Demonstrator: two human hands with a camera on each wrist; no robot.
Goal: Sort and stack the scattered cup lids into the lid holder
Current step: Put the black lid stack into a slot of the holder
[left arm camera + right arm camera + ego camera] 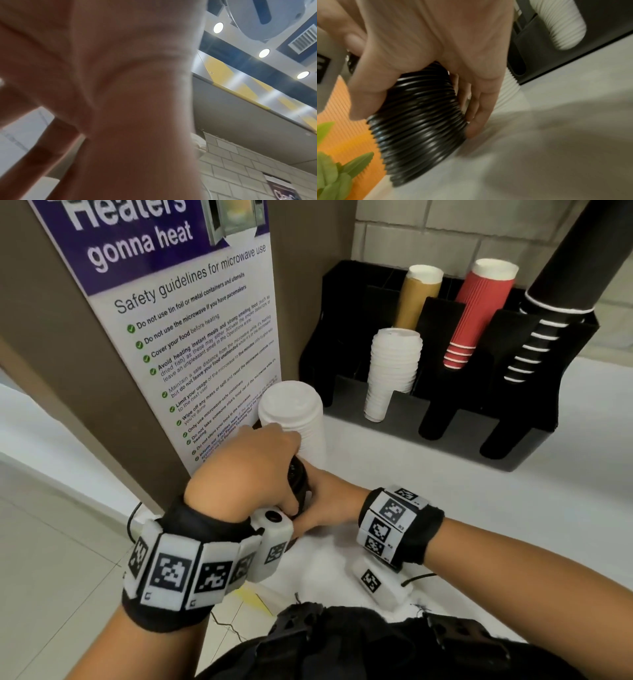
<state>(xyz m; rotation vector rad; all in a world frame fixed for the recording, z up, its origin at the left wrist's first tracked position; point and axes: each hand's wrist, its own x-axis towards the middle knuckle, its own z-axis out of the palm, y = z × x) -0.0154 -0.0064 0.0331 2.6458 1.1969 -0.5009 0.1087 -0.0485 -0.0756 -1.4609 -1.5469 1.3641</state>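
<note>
White countertop: I'm watching right hand and left hand both gripping ribbed black plastic lid stack, fingers curling round it.

The black lids were largely hidden in the head view behind the left hand and right hand. The left wrist view was filled by blurred skin. The poster was cut off at the top edge.
</note>
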